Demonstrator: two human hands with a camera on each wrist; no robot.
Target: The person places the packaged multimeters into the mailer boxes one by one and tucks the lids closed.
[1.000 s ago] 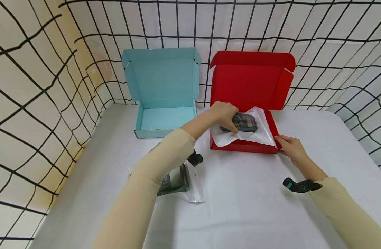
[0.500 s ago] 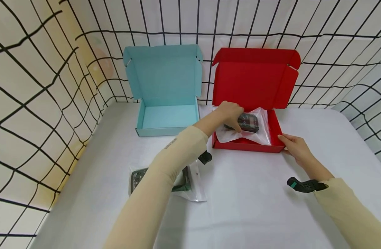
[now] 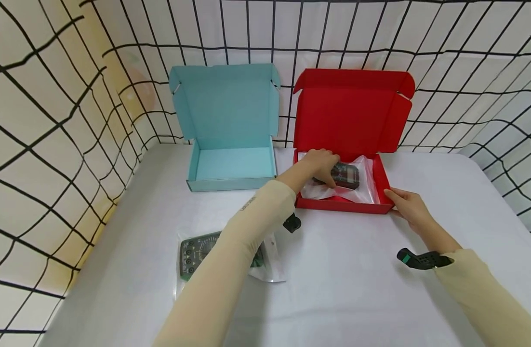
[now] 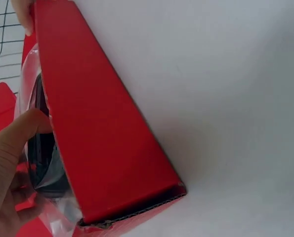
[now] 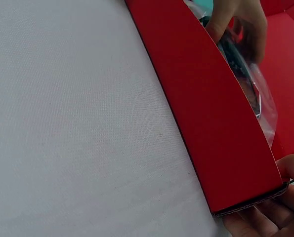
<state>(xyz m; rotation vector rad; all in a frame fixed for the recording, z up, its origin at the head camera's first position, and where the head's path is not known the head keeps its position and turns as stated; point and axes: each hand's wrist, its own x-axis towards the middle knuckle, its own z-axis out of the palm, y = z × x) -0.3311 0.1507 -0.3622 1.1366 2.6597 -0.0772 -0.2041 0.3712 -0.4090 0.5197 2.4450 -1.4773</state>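
Note:
The red box (image 3: 335, 206) stands at the back right with its lid raised. A dark multimeter (image 3: 347, 175) in a clear plastic bag (image 3: 366, 185) lies inside it. My left hand (image 3: 321, 166) reaches into the box and grips the multimeter's left part, thumb on the near side and fingers on the far side, as the right wrist view also shows. At the box's right front corner, my right hand (image 3: 409, 206) pinches the wall, thumb (image 5: 291, 167) inside and fingers underneath. Another bagged multimeter (image 3: 198, 250) lies on the table, partly hidden by the left forearm.
A light blue box (image 3: 235, 184) with its lid up stands left of the red one, its bottom bare. Black wire grid panels (image 3: 272, 48) edge the white table (image 3: 335, 289) at the back and sides. Both wrists carry black camera mounts.
My left hand has lowered with the bagged multimeter, which now sits deeper in the red box. The bag's front edge no longer hangs over the front wall. My right hand stays at the corner.

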